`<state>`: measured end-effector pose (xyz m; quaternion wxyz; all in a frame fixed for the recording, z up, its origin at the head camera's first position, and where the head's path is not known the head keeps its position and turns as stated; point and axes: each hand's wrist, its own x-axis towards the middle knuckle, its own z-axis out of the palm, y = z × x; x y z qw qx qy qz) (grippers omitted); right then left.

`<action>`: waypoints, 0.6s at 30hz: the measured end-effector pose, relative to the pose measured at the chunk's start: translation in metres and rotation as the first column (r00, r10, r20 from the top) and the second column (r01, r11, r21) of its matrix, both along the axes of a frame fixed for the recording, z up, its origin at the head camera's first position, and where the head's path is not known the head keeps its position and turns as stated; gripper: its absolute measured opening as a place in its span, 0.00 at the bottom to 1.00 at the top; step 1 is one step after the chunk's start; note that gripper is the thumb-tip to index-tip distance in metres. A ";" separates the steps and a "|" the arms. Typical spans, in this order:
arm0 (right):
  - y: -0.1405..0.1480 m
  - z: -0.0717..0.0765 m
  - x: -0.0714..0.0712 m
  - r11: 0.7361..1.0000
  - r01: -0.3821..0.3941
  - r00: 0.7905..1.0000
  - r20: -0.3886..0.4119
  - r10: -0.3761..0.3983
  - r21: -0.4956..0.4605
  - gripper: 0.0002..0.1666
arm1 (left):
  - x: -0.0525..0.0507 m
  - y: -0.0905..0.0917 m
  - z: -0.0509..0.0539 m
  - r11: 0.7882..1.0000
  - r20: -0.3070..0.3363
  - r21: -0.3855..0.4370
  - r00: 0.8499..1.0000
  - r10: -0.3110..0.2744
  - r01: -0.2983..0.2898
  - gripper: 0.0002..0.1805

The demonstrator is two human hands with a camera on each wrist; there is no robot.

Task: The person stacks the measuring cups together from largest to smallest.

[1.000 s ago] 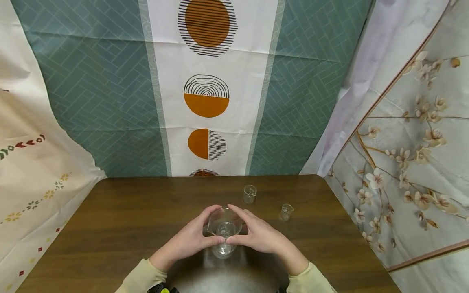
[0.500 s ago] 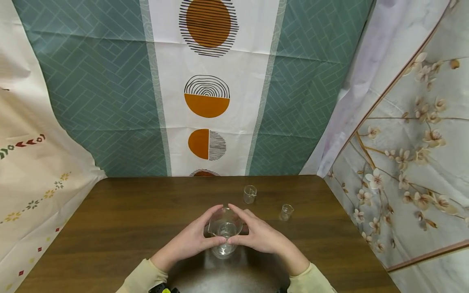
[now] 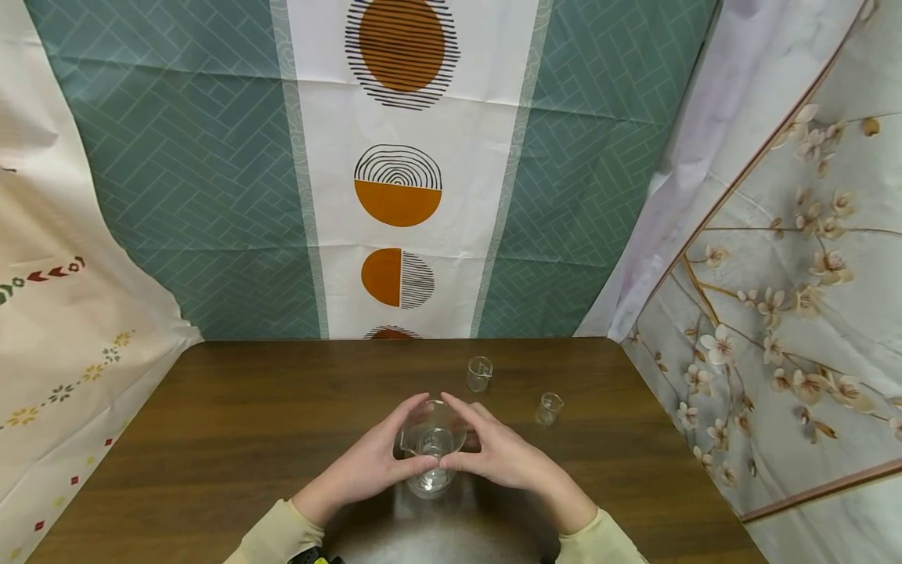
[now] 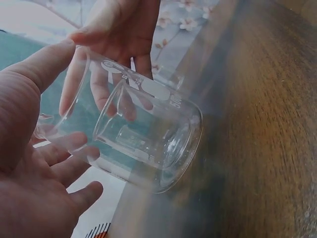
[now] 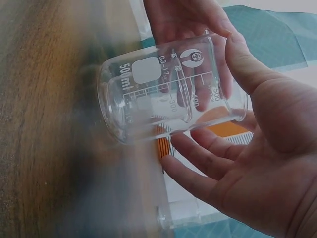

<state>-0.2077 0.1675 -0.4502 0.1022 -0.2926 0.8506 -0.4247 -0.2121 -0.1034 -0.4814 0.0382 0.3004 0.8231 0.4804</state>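
A clear glass beaker [image 5: 146, 69] marked 500 ml stands upright on the table in front of me. Inside it sits a smaller glass beaker [image 4: 109, 111]; whether another lies within that one I cannot tell through the glass. My left hand [image 3: 373, 458] curves round the large beaker's left side near the rim. From the other side my right hand [image 3: 503, 450] holds it in the same way. The two thumbs meet tip to tip on the near side, and the fingers reach round toward the far side.
Two small glass beakers stand on the wooden table [image 3: 232, 439]: one beaker [image 3: 480, 374] behind the hands, another beaker [image 3: 550, 408] to the right. Patterned cloth [image 3: 211, 196] hangs along the table's back edge, with more cloth at both sides.
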 end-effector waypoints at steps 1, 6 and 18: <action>0.000 0.000 0.000 1.000 0.008 1.000 -0.010 -0.008 0.011 0.56 | 0.000 0.000 0.000 1.000 0.001 -0.003 1.000 0.002 -0.002 0.51; 0.001 0.001 0.002 0.997 0.050 0.998 -0.034 -0.048 0.056 0.56 | 0.001 -0.001 0.001 1.000 -0.003 -0.009 1.000 0.008 -0.008 0.50; 0.006 0.003 0.004 0.994 0.087 0.994 -0.077 -0.081 0.073 0.53 | 0.003 0.000 0.001 0.999 0.001 -0.020 1.000 0.026 -0.026 0.49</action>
